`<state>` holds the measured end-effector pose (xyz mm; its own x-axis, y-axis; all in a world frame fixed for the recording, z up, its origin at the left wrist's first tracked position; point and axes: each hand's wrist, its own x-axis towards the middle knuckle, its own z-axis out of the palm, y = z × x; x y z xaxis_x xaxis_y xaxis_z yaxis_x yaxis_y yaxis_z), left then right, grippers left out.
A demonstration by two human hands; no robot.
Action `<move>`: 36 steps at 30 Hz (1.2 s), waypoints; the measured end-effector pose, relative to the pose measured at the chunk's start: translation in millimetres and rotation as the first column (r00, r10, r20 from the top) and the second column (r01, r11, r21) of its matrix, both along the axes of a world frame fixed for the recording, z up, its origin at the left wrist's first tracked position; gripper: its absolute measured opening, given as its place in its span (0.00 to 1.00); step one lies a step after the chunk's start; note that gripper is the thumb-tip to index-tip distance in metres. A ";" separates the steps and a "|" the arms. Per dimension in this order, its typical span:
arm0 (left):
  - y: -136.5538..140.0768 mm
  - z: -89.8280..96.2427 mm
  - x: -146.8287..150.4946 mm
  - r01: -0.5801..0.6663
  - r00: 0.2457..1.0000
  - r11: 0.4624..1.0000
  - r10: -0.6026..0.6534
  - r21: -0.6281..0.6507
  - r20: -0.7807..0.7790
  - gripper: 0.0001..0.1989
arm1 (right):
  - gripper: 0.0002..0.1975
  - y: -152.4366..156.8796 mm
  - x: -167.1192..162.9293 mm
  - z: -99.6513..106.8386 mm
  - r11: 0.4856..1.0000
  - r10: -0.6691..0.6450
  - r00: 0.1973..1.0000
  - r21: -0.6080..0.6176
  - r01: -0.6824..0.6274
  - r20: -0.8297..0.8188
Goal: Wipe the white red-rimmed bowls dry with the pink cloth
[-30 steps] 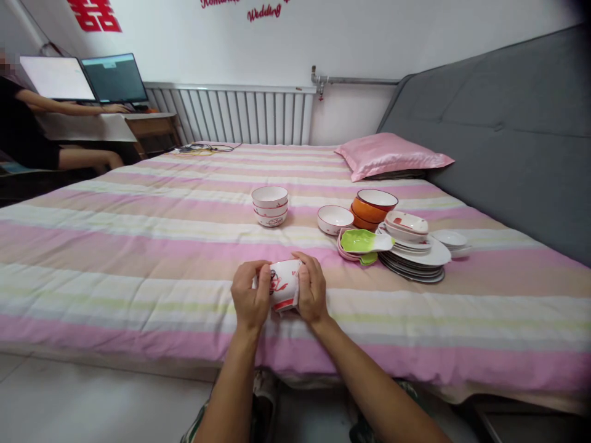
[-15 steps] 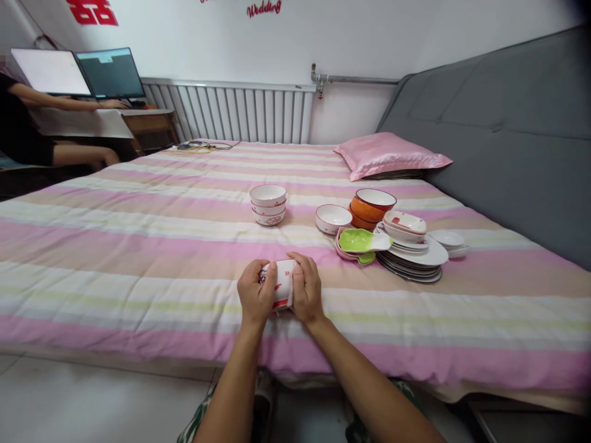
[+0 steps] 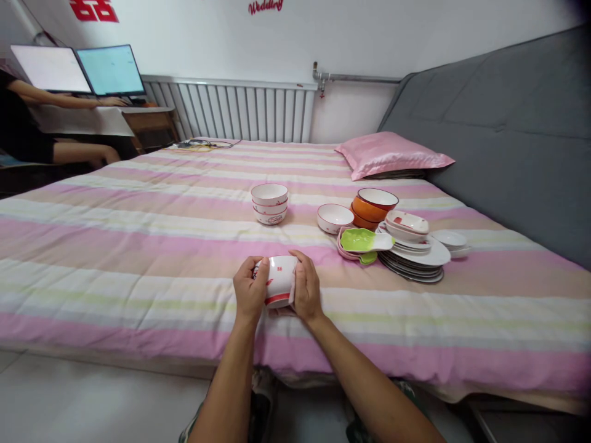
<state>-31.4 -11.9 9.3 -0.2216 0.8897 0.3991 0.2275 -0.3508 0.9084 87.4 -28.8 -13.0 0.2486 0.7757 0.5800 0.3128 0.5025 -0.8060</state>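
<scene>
Between my hands, low over the near part of the bed, a white bowl (image 3: 281, 278) with red markings is tipped on its side. My left hand (image 3: 252, 288) is closed on its left edge, thumb over the outer wall. My right hand (image 3: 306, 286) presses a pale pink cloth (image 3: 282, 312) to the bowl's right side, fingers closed around it. Most of the cloth is hidden behind the bowl and under the palm. Farther off stands a stack of similar white bowls (image 3: 270, 206), and to its right a single red-rimmed bowl (image 3: 335, 219).
Orange bowls (image 3: 364, 212), a green leaf-shaped dish (image 3: 357, 240) and a stack of plates (image 3: 415, 264) topped with small dishes sit at the right. A pink pillow (image 3: 392, 154) lies near the grey headboard (image 3: 498, 123). A person (image 3: 28, 123) sits at monitors, far left.
My hands have turned the bowl, so more of its white side and red band shows. My left hand has shifted slightly left, and more cloth shows below the bowl.
</scene>
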 end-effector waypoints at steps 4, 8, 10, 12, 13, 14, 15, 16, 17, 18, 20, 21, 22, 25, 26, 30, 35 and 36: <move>-2.9 2.6 -1.0 -0.008 0.998 1.000 0.010 -0.024 0.060 0.11 | 0.19 -2.1 1.3 -1.2 1.000 0.025 1.000 0.019 -0.025 0.002; -7.1 7.9 1.3 0.046 0.990 0.997 -0.036 -0.065 0.138 0.12 | 0.19 -6.3 5.3 3.5 0.998 0.021 1.000 0.053 -0.021 0.013; -7.4 8.2 5.2 0.076 0.977 0.994 -0.058 -0.080 0.203 0.13 | 0.18 -8.1 9.0 7.4 0.998 0.008 1.000 0.063 -0.009 0.015; -6.6 6.5 10.9 0.107 0.957 0.989 -0.075 -0.099 0.282 0.14 | 0.18 -9.5 14.0 11.4 0.998 -0.007 1.000 0.065 0.005 0.026; -5.9 5.2 14.1 0.122 0.943 0.986 -0.080 -0.112 0.322 0.14 | 0.18 -9.9 16.8 13.3 0.998 -0.014 0.999 0.063 0.012 0.035; -5.2 3.7 17.4 0.136 0.928 0.983 -0.081 -0.127 0.363 0.15 | 0.18 -10.2 19.7 15.0 0.998 -0.020 0.999 0.061 0.018 0.044; -4.7 2.4 20.6 0.153 0.911 0.978 -0.082 -0.145 0.405 0.15 | 0.18 -10.4 22.5 16.5 0.998 -0.025 0.998 0.058 0.022 0.053; -4.3 1.2 23.6 0.172 0.889 0.971 -0.082 -0.163 0.451 0.15 | 0.17 -10.4 25.1 17.9 0.998 -0.028 0.998 0.056 0.025 0.062; -4.2 0.3 26.3 0.193 0.862 0.965 -0.079 -0.179 0.500 0.15 | 0.17 -10.4 27.4 19.1 0.998 -0.031 0.997 0.054 0.027 0.072; -4.3 -0.2 28.5 0.214 0.833 0.958 -0.076 -0.192 0.548 0.16 | 0.17 -10.3 29.3 20.1 0.998 -0.031 0.996 0.050 0.027 0.084; -5.3 -0.2 31.6 0.245 0.776 0.948 -0.066 -0.204 0.627 0.15 | 0.17 -10.1 31.7 21.7 0.999 -0.025 0.994 0.042 0.021 0.111; -6.1 0.4 32.5 0.250 0.756 0.947 -0.060 -0.202 0.652 0.15 | 0.17 -10.0 32.2 22.2 0.999 -0.022 0.992 0.040 0.017 0.126; -6.8 1.3 33.1 0.249 0.740 0.948 -0.055 -0.198 0.671 0.15 | 0.18 -9.9 32.3 22.5 0.999 -0.020 0.990 0.041 0.014 0.141; -8.6 4.3 33.7 0.240 0.706 0.954 -0.044 -0.180 0.707 0.14 | 0.23 -9.8 31.0 22.7 0.999 -0.034 0.982 0.048 0.026 0.184; -8.8 5.0 33.7 0.239 0.697 0.955 -0.043 -0.176 0.715 0.14 | 0.23 -9.7 30.4 22.5 0.998 -0.042 0.980 0.047 0.033 0.193; -7.5 4.3 33.4 0.239 0.690 0.954 -0.035 -0.181 0.723 0.14 | 0.20 -8.6 28.8 19.4 0.998 -0.052 0.982 0.034 0.047 0.181; -3.3 -0.7 31.8 0.216 0.667 0.955 0.009 -0.205 0.745 0.15 | 0.21 -5.7 27.3 11.8 0.999 -0.036 0.991 0.042 0.031 0.128; -2.2 -1.6 31.3 0.217 0.655 0.951 0.024 -0.218 0.756 0.15 | 0.22 -5.1 26.7 10.2 0.999 -0.035 0.993 0.041 0.031 0.112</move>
